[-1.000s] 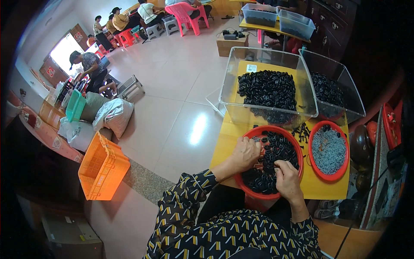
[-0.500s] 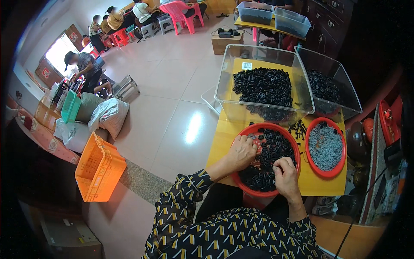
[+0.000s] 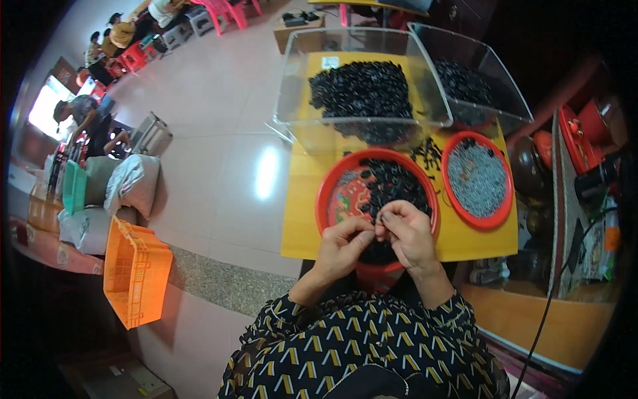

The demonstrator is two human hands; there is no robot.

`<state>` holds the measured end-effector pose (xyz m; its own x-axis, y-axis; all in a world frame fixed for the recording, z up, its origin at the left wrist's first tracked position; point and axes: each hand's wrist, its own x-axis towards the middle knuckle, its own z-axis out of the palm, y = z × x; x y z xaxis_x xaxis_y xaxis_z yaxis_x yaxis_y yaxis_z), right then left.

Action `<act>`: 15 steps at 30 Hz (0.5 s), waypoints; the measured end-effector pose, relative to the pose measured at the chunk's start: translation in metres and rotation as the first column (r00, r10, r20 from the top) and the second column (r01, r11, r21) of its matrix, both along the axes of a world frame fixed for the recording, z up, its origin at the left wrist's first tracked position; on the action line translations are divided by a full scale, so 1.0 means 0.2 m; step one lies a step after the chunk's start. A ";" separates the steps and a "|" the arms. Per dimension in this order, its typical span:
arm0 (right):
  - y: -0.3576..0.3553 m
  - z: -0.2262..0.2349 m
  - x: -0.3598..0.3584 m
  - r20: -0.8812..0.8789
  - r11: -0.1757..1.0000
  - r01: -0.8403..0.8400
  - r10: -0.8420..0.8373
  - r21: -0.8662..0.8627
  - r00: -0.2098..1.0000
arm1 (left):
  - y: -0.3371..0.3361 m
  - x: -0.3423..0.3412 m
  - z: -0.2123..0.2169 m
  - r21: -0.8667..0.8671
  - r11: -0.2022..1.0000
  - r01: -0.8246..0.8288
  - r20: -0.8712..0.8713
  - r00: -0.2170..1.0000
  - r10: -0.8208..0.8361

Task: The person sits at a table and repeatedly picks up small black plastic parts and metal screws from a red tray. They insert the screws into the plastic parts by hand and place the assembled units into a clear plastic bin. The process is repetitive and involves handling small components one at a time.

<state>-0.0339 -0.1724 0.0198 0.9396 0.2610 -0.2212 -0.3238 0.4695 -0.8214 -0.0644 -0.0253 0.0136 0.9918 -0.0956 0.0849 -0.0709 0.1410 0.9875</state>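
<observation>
Over the near side of a round red tray (image 3: 324,189), my left hand (image 3: 342,249) and my right hand (image 3: 407,234) meet at the fingertips. Both hands are closed in a pinch, and whatever they hold is too small to make out. Small black oval plastic parts (image 3: 399,186) cover the tray's right side. On its left, the patterned bottom shows with a few small grey pieces (image 3: 347,177). To the right, a smaller red tray (image 3: 510,193) holds many thin grey metal pieces (image 3: 475,179), possibly screws. Small black pieces (image 3: 428,154) lie between the trays.
Two clear tubs (image 3: 365,122) (image 3: 512,83) of black parts stand at the back of the yellow table (image 3: 299,233). An orange crate (image 3: 143,279) and stuffed sacks (image 3: 135,183) are on the floor to the left. Shelves with jars (image 3: 528,163) flank the right. People sit or stand farther off.
My left hand has come out of the tray's middle toward me, and my right hand has moved left to meet it. The whole view has shifted, with the tray sitting higher in it.
</observation>
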 end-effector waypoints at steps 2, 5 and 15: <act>0.01 0.00 -0.01 -0.054 0.999 0.002 0.001 0.048 0.999 | -0.01 -0.01 -0.01 -0.215 0.977 -0.017 -0.179 0.984 -0.023; 0.01 -0.03 -0.03 -0.091 0.997 0.035 -0.029 0.064 0.995 | 0.00 0.00 -0.06 -0.368 0.930 -0.026 -0.242 0.968 -0.069; 0.01 -0.02 -0.06 0.009 0.998 -0.062 0.062 0.008 0.998 | -0.01 -0.02 -0.07 -0.430 0.903 -0.001 -0.206 0.974 -0.097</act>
